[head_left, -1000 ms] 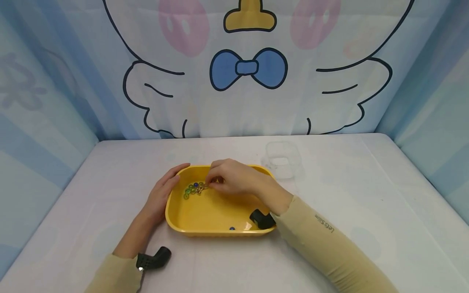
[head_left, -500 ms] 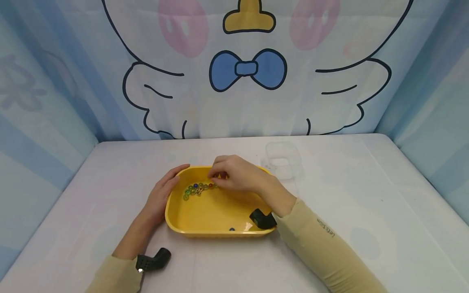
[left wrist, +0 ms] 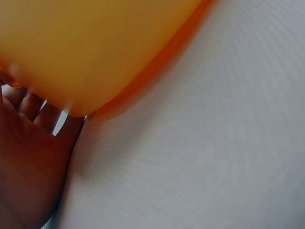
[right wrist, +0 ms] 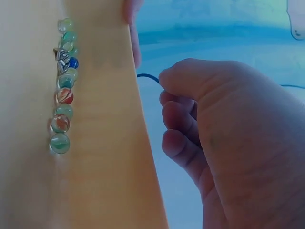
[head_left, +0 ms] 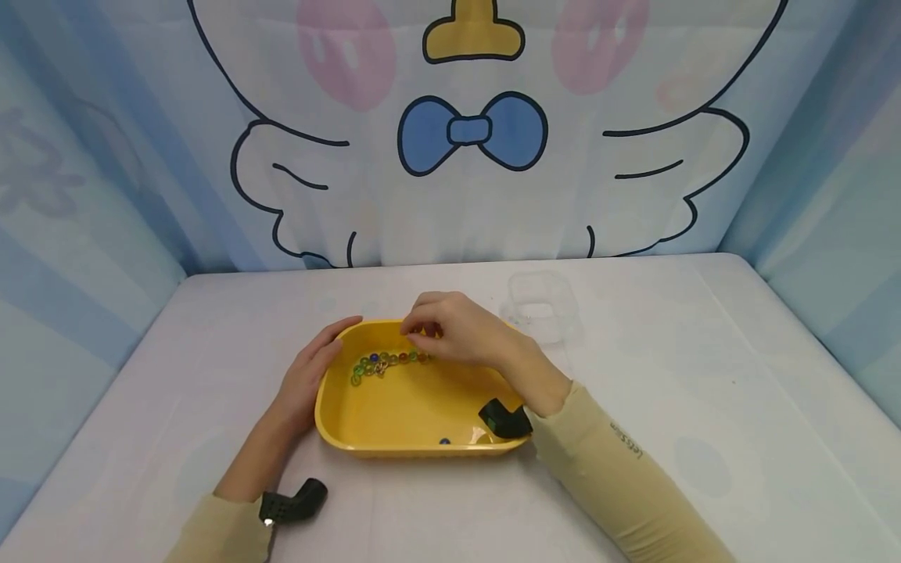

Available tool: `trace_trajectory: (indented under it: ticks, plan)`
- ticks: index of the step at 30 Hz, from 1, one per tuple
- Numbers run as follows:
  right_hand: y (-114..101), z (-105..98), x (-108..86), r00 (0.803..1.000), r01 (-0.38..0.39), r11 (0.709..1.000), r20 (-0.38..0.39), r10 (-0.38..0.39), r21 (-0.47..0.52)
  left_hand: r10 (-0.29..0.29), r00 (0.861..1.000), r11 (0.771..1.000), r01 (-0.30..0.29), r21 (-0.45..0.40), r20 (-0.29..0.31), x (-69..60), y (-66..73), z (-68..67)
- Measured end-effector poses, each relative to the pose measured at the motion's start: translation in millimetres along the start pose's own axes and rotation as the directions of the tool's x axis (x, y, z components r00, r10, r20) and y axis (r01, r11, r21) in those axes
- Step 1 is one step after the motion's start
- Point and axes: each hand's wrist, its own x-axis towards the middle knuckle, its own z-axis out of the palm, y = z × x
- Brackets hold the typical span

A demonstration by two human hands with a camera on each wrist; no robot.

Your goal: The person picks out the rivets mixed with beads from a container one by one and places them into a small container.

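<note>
Marbles lie in a row inside the yellow tray, lower centre of the frame. Above them, the right hand has its grip released, fingers loosely curled; the left hand rests, unclenched, against the tray's left end.

- a whitish counter with faint bluish spots
- a see-through plastic container near its far edge
- a pale backdrop printed with a blue bow tie
- bluish side curtains
</note>
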Motion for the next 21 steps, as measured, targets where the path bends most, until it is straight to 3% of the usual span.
trace_trajectory:
  ticks: [8,21]
  plan:
    - [0.1,-8.8,-3.4,0.994,-0.055,0.998,-0.097,0.052,-0.024,0.013,1.000,0.999,-0.013,-0.033,0.016,1.7,-3.6,-1.2]
    - [4.9,-19.1,-7.0,0.980,-0.015,0.997,-0.200,-0.001,-0.080,0.014,1.000,0.999,-0.014,-0.047,0.016,0.2,-2.8,-1.4]
